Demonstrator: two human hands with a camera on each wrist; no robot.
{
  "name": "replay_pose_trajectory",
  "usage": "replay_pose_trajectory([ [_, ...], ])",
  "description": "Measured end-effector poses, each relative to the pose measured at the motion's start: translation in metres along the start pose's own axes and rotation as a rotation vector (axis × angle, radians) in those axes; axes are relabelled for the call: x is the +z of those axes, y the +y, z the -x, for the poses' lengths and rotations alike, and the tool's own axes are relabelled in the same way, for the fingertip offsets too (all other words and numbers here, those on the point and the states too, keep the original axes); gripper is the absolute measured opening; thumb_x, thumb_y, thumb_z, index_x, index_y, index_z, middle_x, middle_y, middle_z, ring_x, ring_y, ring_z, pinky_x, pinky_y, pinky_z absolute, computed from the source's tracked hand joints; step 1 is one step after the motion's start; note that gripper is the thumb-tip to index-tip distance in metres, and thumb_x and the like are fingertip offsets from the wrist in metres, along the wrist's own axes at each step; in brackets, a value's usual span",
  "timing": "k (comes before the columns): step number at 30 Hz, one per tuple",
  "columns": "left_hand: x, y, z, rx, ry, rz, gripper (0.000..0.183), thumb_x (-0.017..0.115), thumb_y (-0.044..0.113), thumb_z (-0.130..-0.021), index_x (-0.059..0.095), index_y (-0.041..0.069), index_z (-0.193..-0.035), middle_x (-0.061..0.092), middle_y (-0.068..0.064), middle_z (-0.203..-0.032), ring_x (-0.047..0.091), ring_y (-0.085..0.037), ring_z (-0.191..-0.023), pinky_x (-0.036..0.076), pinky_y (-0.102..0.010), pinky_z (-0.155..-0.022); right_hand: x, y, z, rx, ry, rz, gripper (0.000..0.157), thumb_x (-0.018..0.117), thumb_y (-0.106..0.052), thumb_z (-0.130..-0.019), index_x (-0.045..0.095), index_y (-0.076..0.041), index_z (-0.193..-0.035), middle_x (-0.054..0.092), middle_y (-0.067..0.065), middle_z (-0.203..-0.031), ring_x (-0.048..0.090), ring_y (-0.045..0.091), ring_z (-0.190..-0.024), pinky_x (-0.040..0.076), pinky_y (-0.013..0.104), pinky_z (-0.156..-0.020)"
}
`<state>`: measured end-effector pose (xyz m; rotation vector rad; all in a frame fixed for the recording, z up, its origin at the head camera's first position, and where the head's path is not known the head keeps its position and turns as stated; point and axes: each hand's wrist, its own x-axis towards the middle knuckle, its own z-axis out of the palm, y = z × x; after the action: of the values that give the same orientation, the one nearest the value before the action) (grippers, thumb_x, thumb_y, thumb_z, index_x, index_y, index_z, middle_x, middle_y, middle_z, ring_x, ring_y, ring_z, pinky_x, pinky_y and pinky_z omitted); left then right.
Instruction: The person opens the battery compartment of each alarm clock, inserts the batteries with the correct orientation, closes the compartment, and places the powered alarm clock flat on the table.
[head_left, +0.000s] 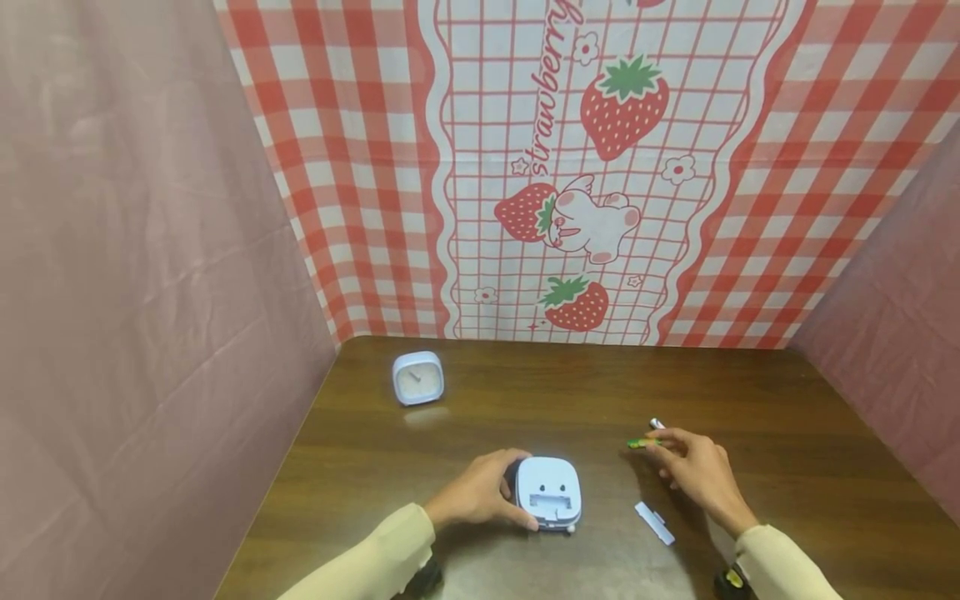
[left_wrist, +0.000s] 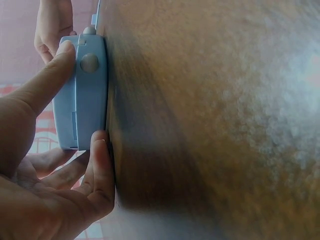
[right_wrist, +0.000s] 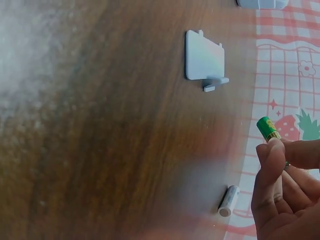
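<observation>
A pale blue clock (head_left: 549,487) lies on the table with its back up. Two small dark knobs and an uncovered battery compartment (head_left: 551,503) show there. My left hand (head_left: 480,490) grips the clock from the left, its thumb along the near edge; in the left wrist view the thumb presses on the casing (left_wrist: 90,100). Off to the right, my right hand (head_left: 697,468) pinches a green battery (right_wrist: 268,128) between thumb and fingers, above the table. A white battery (right_wrist: 229,201) lies on the wood close to that hand. Nearer me rests the loose battery cover (head_left: 655,523), between clock and right forearm.
Another pale blue clock (head_left: 418,378) stands upright at the back left, dial facing me. The brown wooden table (head_left: 525,392) ends at a red checked strawberry cloth (head_left: 375,208). Pinkish drapes (head_left: 150,292) hang on both sides.
</observation>
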<state>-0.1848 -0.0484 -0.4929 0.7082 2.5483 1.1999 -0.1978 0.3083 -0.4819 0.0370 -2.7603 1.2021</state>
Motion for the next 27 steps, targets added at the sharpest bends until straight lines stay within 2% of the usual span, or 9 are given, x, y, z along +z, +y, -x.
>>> replay_pose_trajectory([
  [8, 0.0003, -0.0002, 0.0002, 0.000, 0.003, 0.006, 0.092, 0.099, 0.034, -0.064, 0.056, 0.011, -0.142, 0.063, 0.003, -0.116, 0.059, -0.006, -0.075, 0.052, -0.020, -0.069, -0.0010, 0.0011, 0.0037, -0.027, 0.015, -0.009, 0.028, 0.075, -0.025, -0.096, 0.071, -0.009, -0.119, 0.077, 0.010, -0.099, 0.065, 0.016, -0.059, 0.056, 0.030, -0.049],
  [16, 0.0001, -0.0016, 0.0004, 0.006, 0.002, -0.004, 0.092, 0.099, 0.035, -0.065, 0.056, 0.011, -0.142, 0.063, 0.002, -0.118, 0.058, -0.004, -0.075, 0.052, -0.020, -0.069, -0.0040, 0.0006, 0.0064, -0.046, 0.018, 0.112, 0.024, 0.073, -0.032, -0.097, 0.074, -0.016, -0.116, 0.075, -0.001, -0.091, 0.062, 0.012, -0.060, 0.046, 0.027, -0.055],
  [24, -0.0001, -0.0016, 0.0003, 0.004, -0.002, -0.010, 0.092, 0.099, 0.035, -0.065, 0.056, 0.012, -0.143, 0.063, 0.001, -0.120, 0.058, -0.005, -0.076, 0.052, -0.020, -0.069, -0.0029, -0.0038, 0.0087, -0.055, 0.000, 0.078, 0.031, 0.076, -0.039, -0.094, 0.074, -0.015, -0.113, 0.072, 0.001, -0.073, 0.061, 0.013, -0.057, 0.049, 0.027, -0.049],
  [27, 0.0000, -0.0014, 0.0000, 0.002, -0.003, -0.011, 0.092, 0.099, 0.036, -0.065, 0.055, 0.012, -0.143, 0.063, 0.002, -0.120, 0.058, -0.005, -0.076, 0.052, -0.020, -0.069, -0.0020, -0.0058, 0.0094, -0.068, 0.005, 0.079, 0.030, 0.078, -0.039, -0.092, 0.074, -0.016, -0.111, 0.075, 0.000, -0.081, 0.063, 0.012, -0.058, 0.050, 0.026, -0.055],
])
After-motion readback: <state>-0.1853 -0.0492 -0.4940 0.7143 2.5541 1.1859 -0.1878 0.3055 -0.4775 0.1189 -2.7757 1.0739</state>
